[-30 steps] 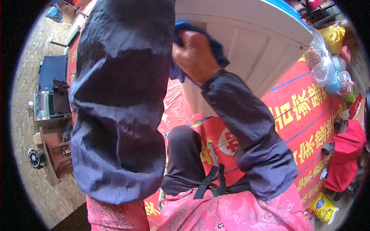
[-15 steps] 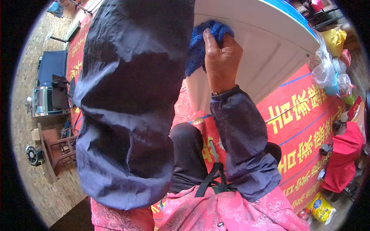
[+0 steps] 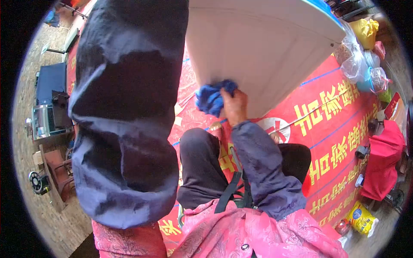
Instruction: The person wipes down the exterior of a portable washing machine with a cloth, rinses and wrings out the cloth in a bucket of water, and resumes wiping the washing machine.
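My right hand point(image 3: 235, 107) is closed on a crumpled blue cloth point(image 3: 211, 99). The cloth lies against the lower left edge of a large white panel point(image 3: 262, 51), whose surface carries faint grey streaks. A blue strip shows along the panel's top right edge. My left arm, in a dark sleeve point(image 3: 129, 107), reaches up past the top of the view, so the left hand is hidden. Below the panel are my knees point(image 3: 198, 155) in dark trousers.
Red sheeting point(image 3: 318, 103) with yellow characters covers the floor. Plastic bags point(image 3: 355, 64), a yellow bag point(image 3: 365, 32), a red cloth-covered object point(image 3: 383, 159) and a yellow packet point(image 3: 361, 218) stand at right. At left are a glass-sided case point(image 3: 43, 122) and a small wheel point(image 3: 38, 182).
My right hand has moved the blue cloth down and slightly left, from higher on the white panel to its lower edge. The view has shifted a little, with the left sleeve further left.
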Demonstrator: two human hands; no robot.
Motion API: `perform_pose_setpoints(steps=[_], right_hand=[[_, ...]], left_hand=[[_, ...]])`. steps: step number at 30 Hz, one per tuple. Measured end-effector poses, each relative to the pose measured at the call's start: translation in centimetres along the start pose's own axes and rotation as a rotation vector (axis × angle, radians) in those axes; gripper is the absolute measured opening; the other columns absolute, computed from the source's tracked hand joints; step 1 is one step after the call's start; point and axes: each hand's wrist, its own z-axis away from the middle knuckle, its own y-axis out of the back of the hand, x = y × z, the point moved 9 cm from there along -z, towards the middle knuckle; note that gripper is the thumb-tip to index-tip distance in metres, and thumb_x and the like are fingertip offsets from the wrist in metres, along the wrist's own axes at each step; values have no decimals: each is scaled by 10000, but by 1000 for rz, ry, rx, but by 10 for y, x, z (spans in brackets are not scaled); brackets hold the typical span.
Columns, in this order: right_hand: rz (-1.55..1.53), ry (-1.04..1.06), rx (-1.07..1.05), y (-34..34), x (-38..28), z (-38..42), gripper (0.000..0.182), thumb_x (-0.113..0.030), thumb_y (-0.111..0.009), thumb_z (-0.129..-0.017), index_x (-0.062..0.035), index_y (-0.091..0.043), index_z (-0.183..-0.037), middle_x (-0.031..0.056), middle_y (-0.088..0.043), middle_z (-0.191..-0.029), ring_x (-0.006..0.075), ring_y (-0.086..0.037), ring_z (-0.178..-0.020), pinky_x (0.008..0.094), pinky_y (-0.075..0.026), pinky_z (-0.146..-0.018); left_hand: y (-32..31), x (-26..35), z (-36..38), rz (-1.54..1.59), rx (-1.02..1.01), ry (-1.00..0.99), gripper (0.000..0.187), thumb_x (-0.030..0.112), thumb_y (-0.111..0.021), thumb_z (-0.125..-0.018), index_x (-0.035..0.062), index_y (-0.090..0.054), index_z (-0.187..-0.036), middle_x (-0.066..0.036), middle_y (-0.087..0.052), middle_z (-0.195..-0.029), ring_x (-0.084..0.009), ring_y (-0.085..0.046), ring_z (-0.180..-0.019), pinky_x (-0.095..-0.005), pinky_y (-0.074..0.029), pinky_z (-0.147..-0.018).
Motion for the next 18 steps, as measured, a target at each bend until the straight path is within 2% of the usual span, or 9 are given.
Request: perform_pose_setpoints(steps=[1, 3, 5, 7, 8, 11, 13, 16, 18], right_hand=[[6, -40, -10, 15, 9, 3, 294, -283, -638, -804, 11, -653, -824, 238, -633, -805, 403, -617, -775, 463, -468, -700], [182, -13, 94, 76, -34, -7, 311, -298, -639, -828, 13, -656, -821, 202, -653, -783, 324, -639, -723, 429, -474, -670], [37, 72, 180, 131, -111, -25, 239, -231, -635, -864, 5, -666, -851, 63, -663, -731, 107, -567, -666, 329, -463, -606], [-118, 429, 243, 154, -179, -38, 213, -209, -661, -851, 1, -679, -886, 36, -671, -714, 119, -592, -650, 301, -479, -610], [-242, 504, 165, 149, -198, -48, 194, -215, -675, -828, -25, -685, -867, 69, -679, -711, 194, -631, -619, 328, -496, -622], [-402, 556, -212, 90, -212, -70, 158, -145, -616, -867, -97, -673, -1006, 62, -674, -835, 174, -615, -751, 278, -475, -740], [-116, 882, 10, 58, -202, -68, 185, -238, -675, -805, -66, -688, -870, 109, -677, -741, 305, -642, -635, 381, -514, -643], [243, 540, -254, 0, -136, -60, 243, -236, -667, -825, -179, -672, -1061, 83, -680, -961, 275, -651, -859, 349, -489, -765], [332, 796, -157, -15, -119, -38, 302, -268, -648, -824, -178, -637, -1112, 88, -652, -1036, 265, -626, -937, 382, -477, -818]], left_hand=[[5, -3, 2, -7, 5, 2, 258, 127, -636, -812, 104, -645, -1069, -125, -649, -944, -248, -629, -867, -317, -494, -796], [15, -13, 12, -20, 9, 19, 260, 125, -636, -812, 104, -644, -1071, -124, -649, -945, -247, -630, -867, -317, -495, -795], [28, -19, 21, -31, 20, 35, 262, 123, -635, -812, 104, -643, -1074, -124, -648, -946, -247, -630, -868, -317, -495, -795], [41, -27, 31, -41, 28, 53, 264, 121, -635, -812, 105, -642, -1076, -123, -648, -947, -247, -630, -869, -317, -496, -795], [44, -28, 35, -49, 32, 61, 265, 120, -634, -813, 105, -642, -1077, -123, -648, -947, -247, -630, -869, -317, -496, -795], [45, -21, 23, -63, 39, 26, 269, 117, -634, -813, 105, -640, -1081, -123, -648, -949, -246, -630, -870, -317, -497, -794], [38, -8, 4, -73, 36, -25, 271, 115, -633, -813, 106, -639, -1084, -122, -648, -949, -246, -630, -871, -317, -497, -794], [25, 12, -23, -94, 24, -99, 274, 112, -632, -813, 106, -637, -1087, -122, -648, -951, -246, -630, -872, -318, -498, -794], [20, 22, -40, -102, 18, -135, 276, 110, -632, -814, 107, -636, -1090, -121, -647, -952, -245, -630, -873, -318, -498, -793]])
